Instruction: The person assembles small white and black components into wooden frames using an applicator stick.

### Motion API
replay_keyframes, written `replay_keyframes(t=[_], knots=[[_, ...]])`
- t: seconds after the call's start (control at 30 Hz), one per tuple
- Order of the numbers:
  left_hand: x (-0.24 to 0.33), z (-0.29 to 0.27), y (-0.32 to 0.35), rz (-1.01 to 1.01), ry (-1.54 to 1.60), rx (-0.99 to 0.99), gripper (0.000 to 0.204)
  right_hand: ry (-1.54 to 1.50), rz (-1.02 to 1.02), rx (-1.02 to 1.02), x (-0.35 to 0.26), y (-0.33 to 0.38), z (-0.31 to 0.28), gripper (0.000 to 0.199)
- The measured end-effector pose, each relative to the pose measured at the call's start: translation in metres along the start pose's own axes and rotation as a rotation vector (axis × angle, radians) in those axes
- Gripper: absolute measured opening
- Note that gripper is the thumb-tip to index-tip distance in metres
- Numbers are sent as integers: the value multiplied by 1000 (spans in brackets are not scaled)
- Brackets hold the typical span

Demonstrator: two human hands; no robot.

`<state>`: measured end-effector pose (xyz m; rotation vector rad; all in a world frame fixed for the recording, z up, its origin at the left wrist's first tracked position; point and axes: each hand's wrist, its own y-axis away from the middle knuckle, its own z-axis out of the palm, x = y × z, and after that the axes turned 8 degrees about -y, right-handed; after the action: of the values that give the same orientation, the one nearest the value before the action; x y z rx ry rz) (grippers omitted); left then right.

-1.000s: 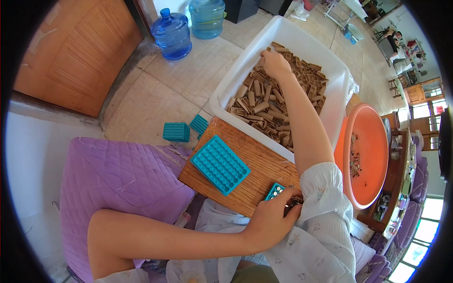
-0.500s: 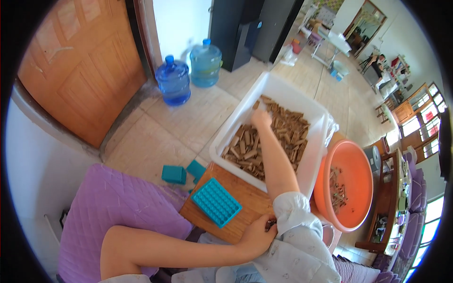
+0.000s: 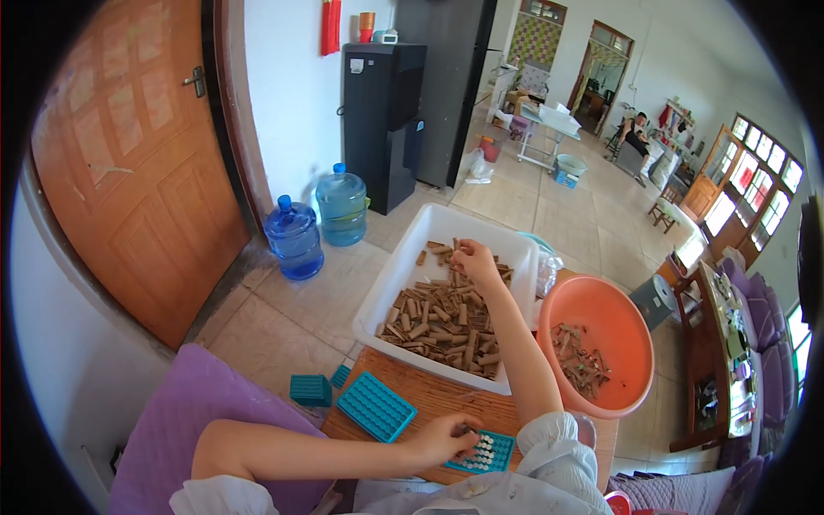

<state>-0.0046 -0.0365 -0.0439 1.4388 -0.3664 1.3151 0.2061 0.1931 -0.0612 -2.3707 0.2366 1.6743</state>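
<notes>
In the white plastic bin (image 3: 378, 292), loose brown tube-like pieces (image 3: 446, 313) lie in a heap. My right hand (image 3: 475, 260) is over the far part of this heap, fingers pinched together; what they hold, if anything, I cannot make out. My left hand (image 3: 439, 439) is curled at the near edge of the wooden table, with small dark bits showing between the fingers. It partly covers a teal grid tray (image 3: 502, 457) with white round pieces (image 3: 486, 448) in some of its holes. Left of it lies another teal grid tray (image 3: 376, 406), no pieces visible in its holes.
An orange basin (image 3: 631, 369) with small scraps stands right of the bin. More teal trays (image 3: 310, 390) are stacked left of the wooden table (image 3: 459, 403). Two blue water jugs (image 3: 293, 240) stand by a black fridge (image 3: 378, 129). A person (image 3: 635, 137) sits far back.
The view has tilted up. My right hand has lifted from among the brown pieces. My left hand has come away from my right sleeve, and the tray with white pieces now shows.
</notes>
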Motion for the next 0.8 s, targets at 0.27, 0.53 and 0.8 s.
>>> replay_keyframes(t=[0.27,0.53,0.8], knots=[[3,-4,8,163,140,176,30,-1017,-84,190,-46,201,-55,32],[23,-15,2,410,-193,261,31,-1194,34,255,-3,309,-6,33],[23,-15,6,372,-185,309,33,-906,25,327,-24,312,21,30]])
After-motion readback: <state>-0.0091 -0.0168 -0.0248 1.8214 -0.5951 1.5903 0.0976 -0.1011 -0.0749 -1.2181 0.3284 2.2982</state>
